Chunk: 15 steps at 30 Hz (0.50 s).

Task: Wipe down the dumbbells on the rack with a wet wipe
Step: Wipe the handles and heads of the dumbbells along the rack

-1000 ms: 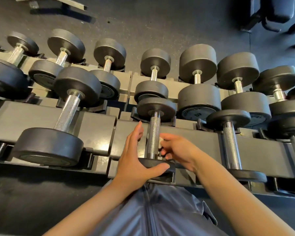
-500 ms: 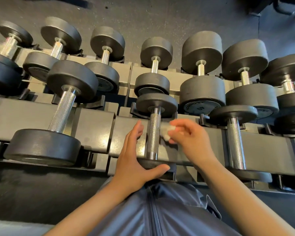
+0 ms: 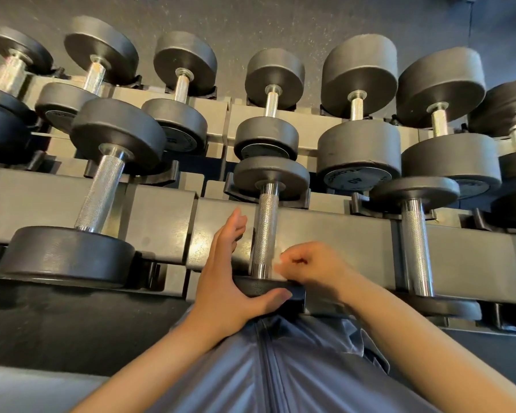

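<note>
While left grip (image 3: pixel 227 281) braces near plate of dumbbell (image 3: pixel 265 234), fingers straight, right grip (image 3: pixel 310 263) pinches wet wipe (image 3: pixel 280 268) beside knurled handle. Dumbbell heavy, rigid; wipe soft, limp.

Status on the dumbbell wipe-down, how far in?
Done: nothing shows as finished. In hand: right hand rubs a wet wipe along the knurled handle of the centre front dumbbell; left hand steadies its near head. Left: the other dumbbells, such as the 40.
</note>
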Each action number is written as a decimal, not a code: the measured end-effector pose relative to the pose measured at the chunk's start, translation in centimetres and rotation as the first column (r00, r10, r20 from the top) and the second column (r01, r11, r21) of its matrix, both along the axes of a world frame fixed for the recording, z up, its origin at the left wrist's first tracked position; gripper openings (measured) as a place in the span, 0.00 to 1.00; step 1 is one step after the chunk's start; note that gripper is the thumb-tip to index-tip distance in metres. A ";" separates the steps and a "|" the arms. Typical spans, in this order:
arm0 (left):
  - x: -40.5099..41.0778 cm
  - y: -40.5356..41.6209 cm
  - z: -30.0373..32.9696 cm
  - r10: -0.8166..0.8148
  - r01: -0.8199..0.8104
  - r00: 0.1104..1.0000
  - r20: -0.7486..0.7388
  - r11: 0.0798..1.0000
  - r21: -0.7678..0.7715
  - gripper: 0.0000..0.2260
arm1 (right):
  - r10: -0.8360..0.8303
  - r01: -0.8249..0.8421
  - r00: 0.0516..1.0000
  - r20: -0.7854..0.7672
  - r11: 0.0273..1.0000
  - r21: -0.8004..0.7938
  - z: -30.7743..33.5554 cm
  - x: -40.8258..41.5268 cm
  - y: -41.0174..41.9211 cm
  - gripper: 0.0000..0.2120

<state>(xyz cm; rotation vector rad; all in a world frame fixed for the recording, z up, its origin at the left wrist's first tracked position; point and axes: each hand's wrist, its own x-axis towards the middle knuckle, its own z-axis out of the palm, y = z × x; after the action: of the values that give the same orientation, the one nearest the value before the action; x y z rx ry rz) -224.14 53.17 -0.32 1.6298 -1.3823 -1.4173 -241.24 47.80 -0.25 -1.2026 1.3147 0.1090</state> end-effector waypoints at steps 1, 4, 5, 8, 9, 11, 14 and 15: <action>0.0 0.0 0.0 -0.001 0.001 1.000 0.003 1.000 0.002 0.49 | 0.083 -0.083 0.997 -0.007 0.997 -0.007 0.2 -0.2 -0.4 0.21; -0.1 0.0 0.2 0.003 -0.003 1.000 0.007 1.000 0.007 0.48 | 0.234 -0.235 0.971 -0.038 0.972 -0.005 -0.3 0.2 -1.6 0.21; -0.1 0.0 0.2 0.004 -0.004 1.000 0.010 1.000 0.011 0.49 | 0.283 -0.285 0.957 -0.061 0.958 -0.018 -0.5 0.6 -1.7 0.19; -0.2 0.0 0.1 0.005 -0.005 1.000 0.024 1.000 0.021 0.49 | 0.382 -0.395 0.916 -0.122 0.912 -0.109 -1.0 0.5 -1.3 0.15; -0.1 0.0 0.1 0.008 -0.009 1.000 0.025 1.000 0.025 0.49 | 0.374 -0.384 0.923 -0.094 0.915 -0.122 -0.7 0.0 -1.5 0.14; -0.2 0.0 0.1 0.018 -0.018 1.000 0.010 0.999 0.037 0.48 | 0.308 -0.306 0.951 0.032 0.950 -0.059 0.4 -1.1 -2.3 0.15; -0.2 -0.1 0.3 0.013 -0.013 1.000 -0.001 0.999 0.050 0.48 | 0.336 -0.343 0.930 0.150 0.939 0.021 1.6 -1.3 -3.8 0.15; -0.2 0.0 0.3 0.010 -0.009 1.000 -0.005 0.999 0.047 0.49 | 0.318 -0.329 0.931 0.177 0.943 0.038 1.8 -0.7 -4.1 0.13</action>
<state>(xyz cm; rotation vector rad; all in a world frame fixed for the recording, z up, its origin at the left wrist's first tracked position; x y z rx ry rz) -224.36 53.15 0.00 1.6588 -1.3465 -1.4572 -241.98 43.73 1.56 -1.3331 0.9497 0.2814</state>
